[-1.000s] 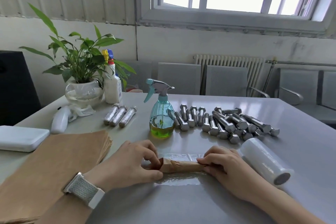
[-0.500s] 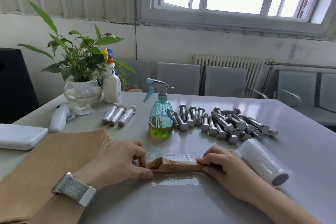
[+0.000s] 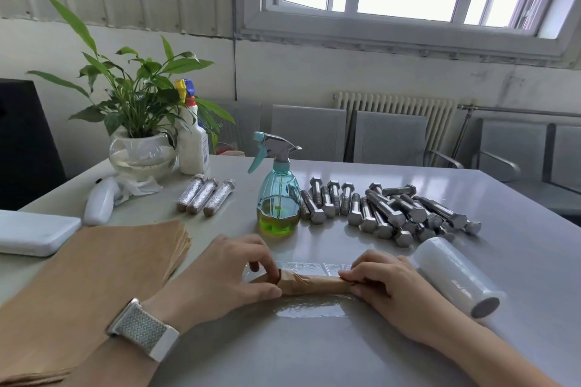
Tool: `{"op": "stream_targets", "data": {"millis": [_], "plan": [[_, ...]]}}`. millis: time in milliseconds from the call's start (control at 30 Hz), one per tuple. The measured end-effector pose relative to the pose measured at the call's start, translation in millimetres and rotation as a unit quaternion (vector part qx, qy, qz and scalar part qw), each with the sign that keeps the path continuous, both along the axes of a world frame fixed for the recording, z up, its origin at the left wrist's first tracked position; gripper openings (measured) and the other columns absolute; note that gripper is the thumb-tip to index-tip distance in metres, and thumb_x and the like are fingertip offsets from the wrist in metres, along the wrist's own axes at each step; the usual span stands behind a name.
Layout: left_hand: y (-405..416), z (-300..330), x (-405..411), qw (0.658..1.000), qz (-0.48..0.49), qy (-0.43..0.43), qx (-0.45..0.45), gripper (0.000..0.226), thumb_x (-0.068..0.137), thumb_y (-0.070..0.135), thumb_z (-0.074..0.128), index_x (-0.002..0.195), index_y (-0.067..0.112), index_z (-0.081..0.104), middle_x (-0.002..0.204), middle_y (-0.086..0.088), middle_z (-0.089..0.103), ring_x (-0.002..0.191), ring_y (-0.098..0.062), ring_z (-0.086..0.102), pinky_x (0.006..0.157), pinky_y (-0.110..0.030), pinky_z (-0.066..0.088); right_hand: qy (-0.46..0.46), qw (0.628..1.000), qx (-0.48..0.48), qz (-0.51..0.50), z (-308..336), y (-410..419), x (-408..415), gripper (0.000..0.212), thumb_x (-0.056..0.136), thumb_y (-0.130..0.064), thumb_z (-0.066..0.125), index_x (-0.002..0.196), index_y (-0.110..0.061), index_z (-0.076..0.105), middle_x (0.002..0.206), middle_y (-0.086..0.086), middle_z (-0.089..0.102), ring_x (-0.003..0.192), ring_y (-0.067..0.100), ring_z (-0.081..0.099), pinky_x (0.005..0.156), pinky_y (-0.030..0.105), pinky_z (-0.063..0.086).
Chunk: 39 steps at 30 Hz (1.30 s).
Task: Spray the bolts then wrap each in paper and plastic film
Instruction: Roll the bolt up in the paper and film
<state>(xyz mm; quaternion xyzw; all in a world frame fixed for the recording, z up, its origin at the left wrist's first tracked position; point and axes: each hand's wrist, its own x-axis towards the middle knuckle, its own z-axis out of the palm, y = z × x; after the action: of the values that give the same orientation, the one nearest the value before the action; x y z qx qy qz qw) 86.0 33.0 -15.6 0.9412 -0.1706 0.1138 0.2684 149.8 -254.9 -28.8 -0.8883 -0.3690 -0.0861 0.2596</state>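
A bolt wrapped in brown paper [image 3: 311,283] lies across a sheet of clear plastic film [image 3: 309,308] at the table's front. My left hand [image 3: 226,276] pinches its crumpled left end and my right hand [image 3: 386,283] grips its right end. Several bare steel bolts [image 3: 386,214] lie in a heap behind, beside a teal spray bottle [image 3: 278,195] holding green liquid. Three finished wrapped bolts [image 3: 206,199] lie to the left. A roll of plastic film [image 3: 456,273] rests at my right hand. A stack of brown paper sheets [image 3: 94,273] lies front left.
A potted plant in a glass bowl [image 3: 141,154] and a white spray bottle [image 3: 191,141] stand at the back left. A white handheld device [image 3: 100,201] and a flat white box [image 3: 34,232] lie on the left. Grey chairs [image 3: 390,138] line the far side.
My left hand has slid back to the right onto the paper's crumpled left end, fingers pressing it in. The right hand keeps its hold on the other end.
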Motion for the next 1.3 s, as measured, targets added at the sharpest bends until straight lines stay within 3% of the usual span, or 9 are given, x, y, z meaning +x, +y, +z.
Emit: {"op": "stream_targets", "data": {"millis": [200, 600, 733, 833, 933, 1033, 1133, 1300], "plan": [[-3.5, 0.3, 0.3, 0.994, 0.030, 0.057, -0.086, 0.034, 0.072, 0.033, 0.085, 0.099, 0.035, 0.064, 0.088, 0.025, 0.070, 0.082, -0.004, 0.064, 0.075, -0.015, 0.048, -0.003, 1.000, -0.003, 0.003, -0.6, -0.2, 0.8, 0.015, 0.091, -0.025, 0.069, 0.104, -0.029, 0.076, 0.097, -0.015, 0.063, 0.091, 0.002, 0.057, 0.089, 0.040, 0.044], [-4.5, -1.2, 7.6, 0.977, 0.072, 0.138, -0.147, 0.014, 0.076, 0.022, 0.083, 0.081, 0.032, 0.074, 0.080, 0.017, 0.073, 0.074, 0.003, 0.064, 0.070, -0.010, 0.045, 0.007, 1.000, -0.009, 0.006, 0.7, -0.5, 1.8, 0.018, 0.090, -0.021, 0.071, 0.105, -0.029, 0.076, 0.098, -0.017, 0.063, 0.090, -0.003, 0.054, 0.091, 0.039, 0.043], [-10.4, 1.1, 6.0, 0.967, 0.089, 0.166, -0.174, 0.010, 0.078, 0.018, 0.082, 0.078, 0.026, 0.075, 0.080, 0.003, 0.075, 0.070, -0.004, 0.063, 0.067, -0.016, 0.047, 0.006, 1.000, -0.007, 0.007, 0.3, -0.6, 2.9, 0.018, 0.089, -0.020, 0.072, 0.104, -0.030, 0.076, 0.097, -0.018, 0.062, 0.088, -0.008, 0.051, 0.090, 0.038, 0.043], [-18.6, -5.0, 1.4, 0.967, 0.156, 0.137, -0.146, 0.007, 0.077, 0.026, 0.080, 0.078, 0.030, 0.075, 0.075, 0.014, 0.072, 0.075, -0.005, 0.065, 0.073, -0.024, 0.049, 0.008, 1.000, -0.003, 0.008, -1.0, -0.8, 3.3, 0.018, 0.089, -0.021, 0.072, 0.104, -0.030, 0.076, 0.097, -0.019, 0.061, 0.088, -0.009, 0.051, 0.091, 0.037, 0.042], [-24.8, -7.4, -0.8, 0.960, 0.202, 0.127, -0.145, 0.006, 0.076, 0.030, 0.079, 0.073, 0.032, 0.074, 0.056, 0.019, 0.062, 0.061, -0.002, 0.057, 0.061, -0.021, 0.039, 0.006, 1.000, -0.004, 0.010, -1.5, -0.6, 4.2, 0.017, 0.090, -0.021, 0.072, 0.104, -0.029, 0.076, 0.097, -0.019, 0.061, 0.088, -0.009, 0.051, 0.091, 0.036, 0.042], [-23.9, -1.4, 1.7, 0.955, 0.171, 0.175, -0.168, 0.006, 0.079, 0.020, 0.076, 0.074, 0.023, 0.074, 0.048, 0.018, 0.059, 0.048, 0.003, 0.052, 0.049, -0.013, 0.036, 0.005, 1.000, -0.002, 0.012, -1.5, -0.8, 5.2, 0.017, 0.090, -0.021, 0.072, 0.104, -0.029, 0.076, 0.097, -0.019, 0.061, 0.087, -0.010, 0.050, 0.091, 0.036, 0.042], [-24.9, 7.3, 6.3, 0.957, 0.159, 0.198, -0.141, 0.009, 0.079, 0.014, 0.072, 0.074, 0.021, 0.071, 0.056, 0.015, 0.064, 0.052, 0.004, 0.054, 0.048, -0.009, 0.038, 0.006, 1.000, 0.000, 0.014, -1.9, -0.9, 5.3, 0.017, 0.089, -0.021, 0.072, 0.105, -0.028, 0.076, 0.097, -0.020, 0.061, 0.087, -0.011, 0.050, 0.090, 0.036, 0.043], [-27.8, 19.2, 17.5, 0.959, 0.160, 0.234, -0.015, 0.008, 0.078, 0.020, 0.070, 0.073, 0.026, 0.068, 0.071, 0.012, 0.067, 0.061, -0.002, 0.057, 0.047, -0.011, 0.039, 0.005, 1.000, 0.009, 0.021, -3.5, -1.6, 6.8, 0.017, 0.088, -0.020, 0.073, 0.103, -0.028, 0.077, 0.096, -0.019, 0.061, 0.087, -0.011, 0.051, 0.089, 0.033, 0.043]]}}
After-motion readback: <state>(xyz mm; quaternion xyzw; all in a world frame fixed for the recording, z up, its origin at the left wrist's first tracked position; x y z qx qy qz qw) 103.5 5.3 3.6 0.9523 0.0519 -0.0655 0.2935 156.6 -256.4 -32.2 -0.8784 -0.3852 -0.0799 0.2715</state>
